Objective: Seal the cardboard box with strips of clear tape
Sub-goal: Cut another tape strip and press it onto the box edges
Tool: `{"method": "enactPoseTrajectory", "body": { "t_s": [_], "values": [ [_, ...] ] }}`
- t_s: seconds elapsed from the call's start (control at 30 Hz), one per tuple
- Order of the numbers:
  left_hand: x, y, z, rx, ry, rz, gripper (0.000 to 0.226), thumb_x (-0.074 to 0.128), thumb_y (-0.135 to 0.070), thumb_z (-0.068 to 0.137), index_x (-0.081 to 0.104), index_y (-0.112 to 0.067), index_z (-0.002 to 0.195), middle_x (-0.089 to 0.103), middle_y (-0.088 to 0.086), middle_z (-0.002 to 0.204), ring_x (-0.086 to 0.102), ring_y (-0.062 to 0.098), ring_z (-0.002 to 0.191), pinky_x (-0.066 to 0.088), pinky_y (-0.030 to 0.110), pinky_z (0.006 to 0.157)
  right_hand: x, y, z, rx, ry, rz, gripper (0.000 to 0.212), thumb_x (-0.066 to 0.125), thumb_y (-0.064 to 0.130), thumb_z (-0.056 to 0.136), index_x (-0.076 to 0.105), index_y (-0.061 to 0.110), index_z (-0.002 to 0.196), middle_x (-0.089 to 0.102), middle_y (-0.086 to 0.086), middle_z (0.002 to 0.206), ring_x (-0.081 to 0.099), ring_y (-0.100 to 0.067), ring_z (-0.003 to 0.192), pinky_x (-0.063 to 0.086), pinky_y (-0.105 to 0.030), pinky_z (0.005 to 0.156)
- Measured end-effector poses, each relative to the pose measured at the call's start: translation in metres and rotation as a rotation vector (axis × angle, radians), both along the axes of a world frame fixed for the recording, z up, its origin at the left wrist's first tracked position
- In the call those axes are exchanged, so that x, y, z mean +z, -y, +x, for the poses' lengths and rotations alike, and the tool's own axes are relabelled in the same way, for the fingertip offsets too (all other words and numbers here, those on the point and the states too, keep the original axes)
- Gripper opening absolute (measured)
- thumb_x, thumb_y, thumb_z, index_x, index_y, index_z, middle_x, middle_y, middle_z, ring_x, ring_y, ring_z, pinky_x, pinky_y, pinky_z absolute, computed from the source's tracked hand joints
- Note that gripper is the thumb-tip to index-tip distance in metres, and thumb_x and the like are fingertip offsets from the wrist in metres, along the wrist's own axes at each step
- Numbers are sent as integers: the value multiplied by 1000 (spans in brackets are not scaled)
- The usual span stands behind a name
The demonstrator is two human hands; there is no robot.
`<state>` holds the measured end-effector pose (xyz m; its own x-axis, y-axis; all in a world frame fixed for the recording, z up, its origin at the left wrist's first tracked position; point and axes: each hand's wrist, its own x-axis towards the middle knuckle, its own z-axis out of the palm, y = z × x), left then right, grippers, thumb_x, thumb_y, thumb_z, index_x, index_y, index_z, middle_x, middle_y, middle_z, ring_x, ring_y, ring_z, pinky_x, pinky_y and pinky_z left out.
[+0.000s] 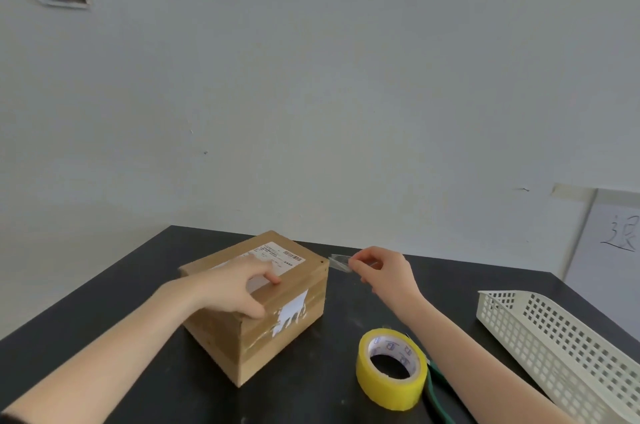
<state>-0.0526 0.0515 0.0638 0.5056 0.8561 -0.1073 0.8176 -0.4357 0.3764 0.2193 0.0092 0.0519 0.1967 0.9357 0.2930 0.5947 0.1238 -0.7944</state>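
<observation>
A brown cardboard box [277, 337] with a white shipping label stands on the black table [138, 285], flaps closed. My left hand [239, 288] lies flat on its top, fingers spread, thumb over the near edge. My right hand [384, 273] hovers just right of the box's far corner and pinches a short strip of clear tape [337, 262] that points toward the box. A yellowish roll of tape [393, 368] lies flat on the table in front of the box, under my right forearm.
A white perforated plastic basket [561, 351] sits at the table's right edge. A green-handled tool [438, 392], partly hidden by my forearm, lies beside the roll. A pale wall rises right behind the table.
</observation>
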Motion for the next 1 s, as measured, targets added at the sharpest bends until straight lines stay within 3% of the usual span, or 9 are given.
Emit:
{"method": "enactPoseTrajectory", "body": {
  "t_s": [0.1,0.27,0.4,0.53,0.63,0.73,0.87,1.0],
  "values": [
    [4,3,-16,6,-65,27,59,71,-28,67,50,-56,116,14,-20,150,18,13,140,42,35,103,-2,1,-3,18,14,-11,7,66,28,90,69,25,95,66,10,85,61,-8,80,45,-16,63],
    [6,13,-29,-33,-105,-7,60,69,-15,77,46,-52,118,30,-19,143,37,5,125,49,12,76,-5,2,-5,36,35,-17,3,66,28,89,68,28,92,66,12,85,62,-9,81,45,-16,63],
    [6,14,-40,-24,-145,-10,62,67,-10,77,46,-55,115,28,-19,149,45,7,120,56,17,71,-6,1,-6,53,44,-23,4,66,28,89,68,28,93,66,12,85,62,-9,81,45,-15,63],
    [4,12,-43,-13,-132,-25,64,67,-6,76,48,-54,112,28,-21,150,45,9,121,54,12,65,-7,2,-6,61,43,-21,4,66,28,90,69,26,93,65,11,84,61,-9,79,43,-15,62],
    [9,12,-39,3,-120,-13,54,69,-14,74,52,-49,111,33,-20,146,41,9,127,56,18,77,-7,3,-6,60,46,-23,5,66,27,89,68,26,93,65,11,84,61,-9,79,43,-15,62],
    [12,12,-23,28,-7,98,33,72,-38,76,55,-46,104,44,-18,137,41,6,127,46,26,98,-7,4,-5,61,34,-18,6,66,28,89,69,25,94,66,11,84,61,-9,80,44,-16,63],
    [-3,16,12,64,83,331,60,57,-65,81,43,-43,134,39,-18,145,42,6,128,41,28,100,-10,6,-8,62,35,-13,6,65,28,90,69,25,93,66,11,84,61,-9,80,44,-16,63],
    [-24,12,34,45,-105,396,74,49,-70,83,25,-41,147,23,-11,157,25,16,143,33,45,113,-13,5,-12,64,42,-14,2,65,28,90,67,28,91,65,12,83,61,-9,80,46,-16,65]
  ]
}}
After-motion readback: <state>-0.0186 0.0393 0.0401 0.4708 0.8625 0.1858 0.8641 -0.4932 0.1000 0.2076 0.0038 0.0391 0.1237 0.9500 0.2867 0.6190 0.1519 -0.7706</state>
